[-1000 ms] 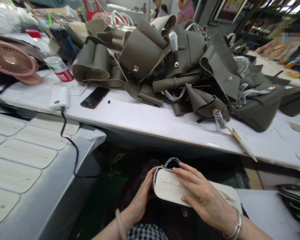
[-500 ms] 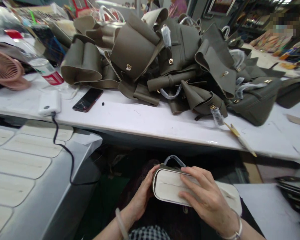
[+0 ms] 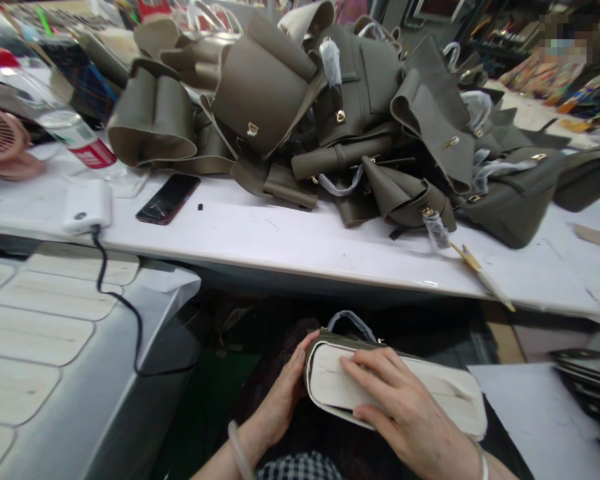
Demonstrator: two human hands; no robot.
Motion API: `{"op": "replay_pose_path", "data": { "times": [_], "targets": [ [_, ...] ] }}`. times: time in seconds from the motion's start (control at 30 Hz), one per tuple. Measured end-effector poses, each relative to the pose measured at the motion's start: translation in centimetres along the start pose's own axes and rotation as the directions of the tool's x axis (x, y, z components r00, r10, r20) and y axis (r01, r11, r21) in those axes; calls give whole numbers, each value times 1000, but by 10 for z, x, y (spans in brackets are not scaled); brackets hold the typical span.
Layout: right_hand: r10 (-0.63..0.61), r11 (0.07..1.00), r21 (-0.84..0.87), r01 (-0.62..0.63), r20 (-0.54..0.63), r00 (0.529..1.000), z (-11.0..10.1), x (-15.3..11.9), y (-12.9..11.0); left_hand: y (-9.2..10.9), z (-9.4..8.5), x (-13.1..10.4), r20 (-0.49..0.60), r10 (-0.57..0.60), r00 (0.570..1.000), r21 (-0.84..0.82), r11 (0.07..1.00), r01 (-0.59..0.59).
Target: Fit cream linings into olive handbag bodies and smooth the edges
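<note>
A dark olive handbag lies on its side in my lap, its pale oblong base panel (image 3: 445, 387) facing up. A plastic-wrapped handle (image 3: 350, 320) loops out on its far side. My left hand (image 3: 285, 393) grips the bag's left end, the fingers along its edge. My right hand (image 3: 395, 400) is closed over the panel, fingers lying across its surface and the thumb at the near edge. Beside that thumb, a dark gap shows between panel and rim. Part of the panel is hidden beneath my right hand.
Several olive bags and bag pieces (image 3: 265, 87) are heaped on the white table (image 3: 260, 233). A phone (image 3: 169, 199), a white power bank (image 3: 87, 203) with a black cable, a bottle (image 3: 77, 137) and a pink fan (image 3: 3, 137) stand left. Pale panels (image 3: 35, 330) cover a grey surface, lower left.
My right hand has slid left and toward me over the panel, uncovering more of its right part. The gap at the panel's near edge shows more. My left hand keeps its place.
</note>
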State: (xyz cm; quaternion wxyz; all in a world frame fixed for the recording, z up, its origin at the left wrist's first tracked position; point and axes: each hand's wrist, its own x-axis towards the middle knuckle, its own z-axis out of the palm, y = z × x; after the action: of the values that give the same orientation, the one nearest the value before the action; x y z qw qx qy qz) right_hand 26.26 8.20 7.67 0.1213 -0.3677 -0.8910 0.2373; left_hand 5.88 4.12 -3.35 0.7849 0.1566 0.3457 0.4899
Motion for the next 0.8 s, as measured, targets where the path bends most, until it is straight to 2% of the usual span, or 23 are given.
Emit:
{"op": "replay_pose_path", "data": {
  "times": [0.1,0.2,0.37,0.5,0.63,0.73,0.8],
  "targets": [
    [30,998,53,-34,73,997,-3,4,-2,-3,-4,-2,-1,-21,1000,-18,1000,21],
    [22,995,94,-31,92,995,-5,6,-4,-4,-5,-2,-9,-18,1000,-6,1000,18],
    [35,992,120,-35,-2,999,1,5,-4,5,0,-2,-18,-53,998,1,999,53],
    [88,986,151,-72,-102,991,9,5,-5,26,21,-8,-81,-100,992,35,994,103],
    [109,963,265,-51,-212,971,11,3,-11,52,48,-10,-193,-152,969,259,945,200],
    [186,925,377,-43,-351,918,6,-1,-15,62,59,-5,-248,-79,966,480,856,193],
    [271,903,426,-48,-480,835,-2,-11,-10,62,61,-2,-252,-41,967,566,804,182]
  ]
}}
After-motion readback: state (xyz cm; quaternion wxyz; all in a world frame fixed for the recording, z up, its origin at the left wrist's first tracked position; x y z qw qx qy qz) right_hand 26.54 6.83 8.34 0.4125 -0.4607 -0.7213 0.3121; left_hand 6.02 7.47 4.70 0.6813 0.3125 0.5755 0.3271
